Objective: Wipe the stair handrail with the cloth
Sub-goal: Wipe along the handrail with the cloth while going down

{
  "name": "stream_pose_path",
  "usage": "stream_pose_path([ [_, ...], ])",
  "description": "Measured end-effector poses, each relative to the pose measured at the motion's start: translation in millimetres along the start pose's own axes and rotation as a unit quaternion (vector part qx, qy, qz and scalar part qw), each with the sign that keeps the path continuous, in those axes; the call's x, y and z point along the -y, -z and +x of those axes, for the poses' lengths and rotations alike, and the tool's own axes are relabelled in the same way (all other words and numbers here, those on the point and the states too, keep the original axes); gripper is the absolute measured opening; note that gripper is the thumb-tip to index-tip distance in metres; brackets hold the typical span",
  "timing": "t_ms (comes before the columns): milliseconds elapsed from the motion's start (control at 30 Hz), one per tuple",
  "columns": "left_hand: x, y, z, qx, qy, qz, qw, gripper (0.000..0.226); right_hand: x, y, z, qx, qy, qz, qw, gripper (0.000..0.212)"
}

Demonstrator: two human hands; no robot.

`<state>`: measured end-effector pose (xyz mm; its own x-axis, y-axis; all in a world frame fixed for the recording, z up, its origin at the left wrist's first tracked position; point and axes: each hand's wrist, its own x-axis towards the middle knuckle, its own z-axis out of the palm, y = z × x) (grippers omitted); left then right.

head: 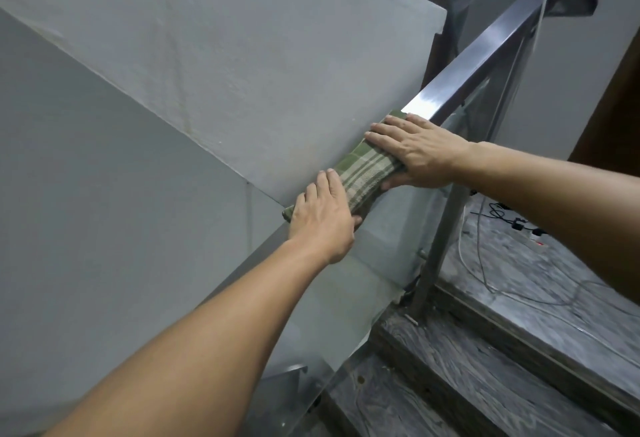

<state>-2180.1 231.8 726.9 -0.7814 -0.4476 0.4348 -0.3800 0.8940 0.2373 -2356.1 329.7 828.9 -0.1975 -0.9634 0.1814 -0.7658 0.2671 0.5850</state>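
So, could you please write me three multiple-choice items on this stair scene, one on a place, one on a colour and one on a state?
1. Where does the cloth lie?
A. on a stair tread
B. draped over the handrail
C. on the floor

2. What colour is the cloth?
A. green and cream plaid
B. plain blue
C. red

3. How do the hands meet the cloth?
A. only the left hand touches it
B. neither touches it
C. the left hand and right hand both press on it

Answers: 1 B, it wraps the metal rail; 2 A, green with pale stripes; 3 C, one hand at each end.
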Motion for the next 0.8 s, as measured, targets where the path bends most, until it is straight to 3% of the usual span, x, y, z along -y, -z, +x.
stream_pose_path([
  [200,22,-3,-30,-0.004,0.006,0.011,1.0,0.084,36,4,-5,-0.011,0.02,0.003,1.0,0.098],
  [467,61,-6,-86,0.005,0.019,0.024,1.0,0.087,92,23,2,0.015,0.123,-0.008,0.992,0.089],
  [800,110,-12,-162,0.005,0.03,0.033,0.999,0.088,163,15,-7,-0.044,0.185,0.042,0.981,0.084],
])
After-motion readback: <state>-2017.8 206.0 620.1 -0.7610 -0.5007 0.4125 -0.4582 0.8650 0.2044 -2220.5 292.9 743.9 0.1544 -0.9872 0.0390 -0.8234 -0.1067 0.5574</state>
